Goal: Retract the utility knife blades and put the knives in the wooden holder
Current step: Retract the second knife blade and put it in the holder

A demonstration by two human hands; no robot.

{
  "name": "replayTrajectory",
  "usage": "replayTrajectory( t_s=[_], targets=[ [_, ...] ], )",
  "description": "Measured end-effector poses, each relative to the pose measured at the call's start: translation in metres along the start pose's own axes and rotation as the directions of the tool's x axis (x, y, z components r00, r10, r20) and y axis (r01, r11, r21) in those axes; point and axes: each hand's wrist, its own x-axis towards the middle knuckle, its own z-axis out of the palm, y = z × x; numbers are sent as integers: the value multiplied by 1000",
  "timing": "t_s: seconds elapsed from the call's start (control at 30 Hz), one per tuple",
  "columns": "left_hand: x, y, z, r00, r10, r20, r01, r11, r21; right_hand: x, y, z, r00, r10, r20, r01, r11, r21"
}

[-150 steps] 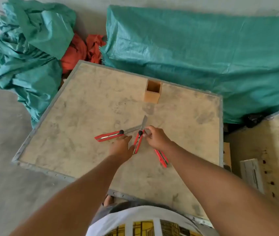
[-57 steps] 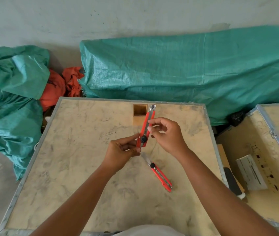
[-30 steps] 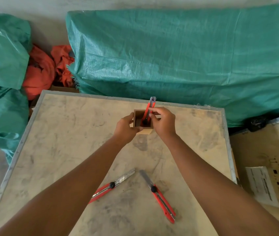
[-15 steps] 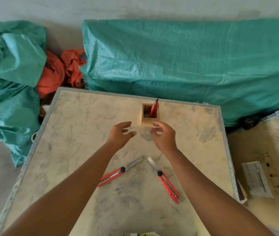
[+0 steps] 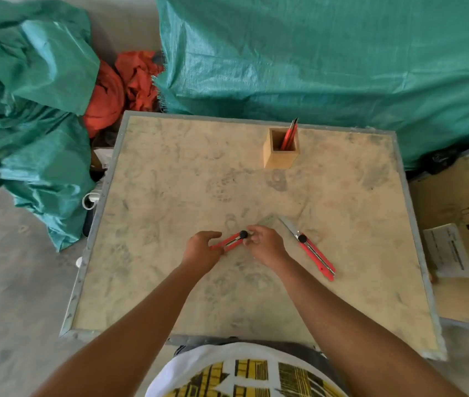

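A small wooden holder [image 5: 280,157] stands near the far edge of the board, with one red utility knife [image 5: 289,136] upright inside it. A second red utility knife [image 5: 232,240] lies on the board in the middle; my left hand [image 5: 201,250] grips its handle end and my right hand [image 5: 265,245] pinches it by the black slider knob, its blade stretching out blurred past my fingers. A third red knife [image 5: 313,251] lies to the right of my right hand, its blade out and pointing to the far left.
The work surface is a stained plywood board with a metal rim [image 5: 412,213]. Green tarpaulin [image 5: 328,58] lies behind it and bunched tarpaulin [image 5: 24,110] at left, with orange cloth [image 5: 118,87] between. A second board with a paper label [image 5: 449,250] sits at right.
My hands came back from the holder, where one knife now stands, and closed on the left knife lying on the board. The right knife has not moved.
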Motion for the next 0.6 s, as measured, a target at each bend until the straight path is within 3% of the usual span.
replayTrajectory(
  t_s=[0.17,0.37,0.53,0.6],
  targets=[
    [-4,-29,3,988,148,52,-156,959,236,-6,-4,24,996,72,-57,-69,996,65],
    [-10,-37,-1,970,221,97,-232,967,109,2,4,41,964,249,-98,-205,922,328],
    [-22,-33,-7,962,252,104,-252,968,-13,-8,-11,33,940,326,-100,-211,785,583],
    [-30,-29,-11,957,276,84,-270,960,-80,-17,-18,21,952,291,-96,-172,766,619]
  ],
)
